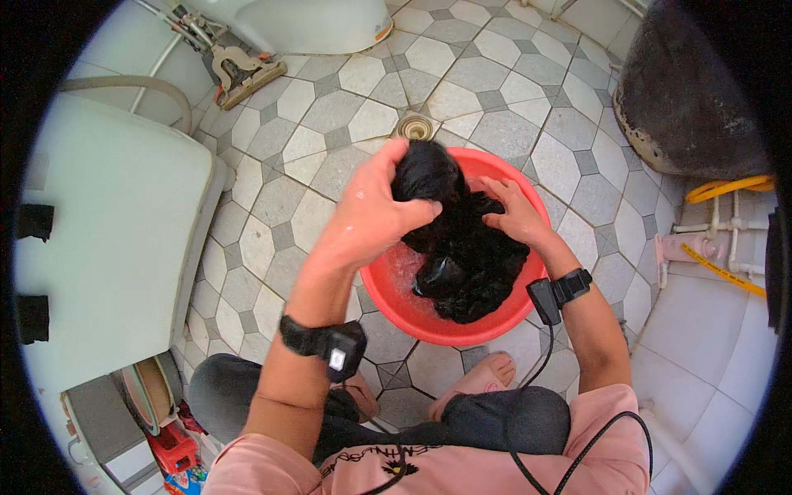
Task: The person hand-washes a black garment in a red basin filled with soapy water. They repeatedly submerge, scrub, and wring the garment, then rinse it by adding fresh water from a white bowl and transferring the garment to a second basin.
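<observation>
A red plastic basin (455, 334) with water and wet black cloth (476, 266) in it stands on the tiled floor before me. At the basin's far left side, my left hand (380, 201) grips a bunched part of the black cloth, its thumb and fingers spread around it. My right hand (516, 213) is at the right of the basin, fingers apart, over the edge of the cloth; whether its fingertips press on the cloth is hard to tell. Each wrist wears a black strap with a small device.
Beyond the basin is a round floor drain (415, 127). A mop head (250, 77) rests at the upper left, near a white appliance (124, 223). A large dark container (687, 99) stands at the upper right, with yellow hose (724, 189) and white pipes (736, 226) below it.
</observation>
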{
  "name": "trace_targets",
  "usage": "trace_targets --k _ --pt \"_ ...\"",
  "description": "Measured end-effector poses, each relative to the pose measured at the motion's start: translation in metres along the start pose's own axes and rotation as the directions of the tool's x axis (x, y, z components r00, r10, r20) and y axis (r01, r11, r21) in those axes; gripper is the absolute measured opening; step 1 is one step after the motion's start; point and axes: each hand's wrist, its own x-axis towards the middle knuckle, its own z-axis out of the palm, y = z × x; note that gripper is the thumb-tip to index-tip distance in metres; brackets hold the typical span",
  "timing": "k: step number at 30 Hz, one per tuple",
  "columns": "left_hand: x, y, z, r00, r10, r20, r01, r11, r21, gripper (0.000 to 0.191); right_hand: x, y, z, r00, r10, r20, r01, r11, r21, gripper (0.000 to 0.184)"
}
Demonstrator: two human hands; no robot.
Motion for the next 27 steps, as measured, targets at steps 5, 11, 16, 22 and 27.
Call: trace_targets --k 5,11,16,22,27 --pt "-0.009 0.103 0.006 0.972 0.235 0.011 -0.232 0.965 -0.12 0.073 -0.003 -0.035 -0.033 0.973 -0.218 0.078 0.099 0.696 0.711 0.066" --pt "-0.004 0.075 0.005 0.982 0.155 0.109 -0.145 0.985 -0.095 0.059 0.01 -0.017 -0.032 0.967 -0.211 0.14 0.063 0.737 0.673 0.057" --pt "0.007 -0.072 0.011 0.993 -0.08 0.082 0.066 0.985 0.158 0.048 0.018 0.007 0.003 0.986 -0.167 -0.014 0.164 0.938 0.305 0.056" --pt "-0.015 -0.208 0.032 0.975 -0.028 -0.221 0.162 0.768 0.62 0.047 0.024 -0.016 0.059 0.96 -0.171 0.221 0.216 0.956 -0.199 0.066" --pt "-0.034 -0.245 0.049 0.914 -0.182 -0.362 0.387 0.656 0.648 0.049 0.031 -0.029 0.092 0.861 -0.041 0.506 0.267 0.885 -0.382 0.068"
